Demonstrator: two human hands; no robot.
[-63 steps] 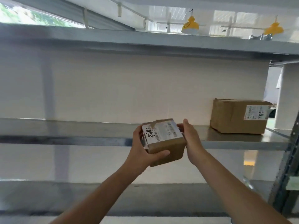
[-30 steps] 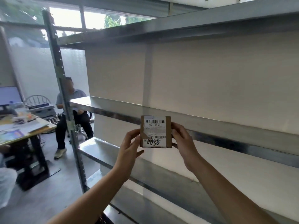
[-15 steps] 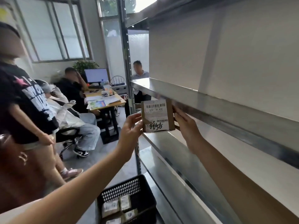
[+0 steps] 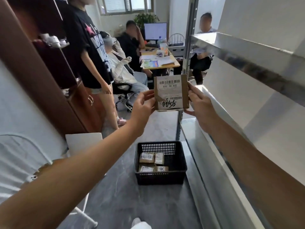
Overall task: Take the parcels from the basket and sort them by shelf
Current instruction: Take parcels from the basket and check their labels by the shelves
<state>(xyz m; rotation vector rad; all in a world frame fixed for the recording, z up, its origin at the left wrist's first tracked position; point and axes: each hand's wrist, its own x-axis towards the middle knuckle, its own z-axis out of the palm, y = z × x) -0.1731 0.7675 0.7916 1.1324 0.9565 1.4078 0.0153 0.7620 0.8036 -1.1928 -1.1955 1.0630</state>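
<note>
I hold a small brown cardboard parcel (image 4: 170,92) upright at chest height, its white label with a barcode and handwritten number facing me. My left hand (image 4: 143,104) grips its left edge and my right hand (image 4: 198,103) grips its right edge. Below on the floor stands a black plastic basket (image 4: 160,177) holding several small labelled parcels (image 4: 146,157). The metal shelf rack (image 4: 239,52) runs along my right side, its boards bare in this view.
A standing person (image 4: 89,52) is close on the left, beside a brown wooden cabinet (image 4: 41,71). Seated people and a desk (image 4: 159,61) with a monitor fill the far end. A white chair frame (image 4: 24,146) sits at lower left. Grey floor lies around the basket.
My view has swung left and down, from the shelf face to the aisle. The basket on the floor has come fully into view. Both hands keep holding the parcel with its label towards me.
</note>
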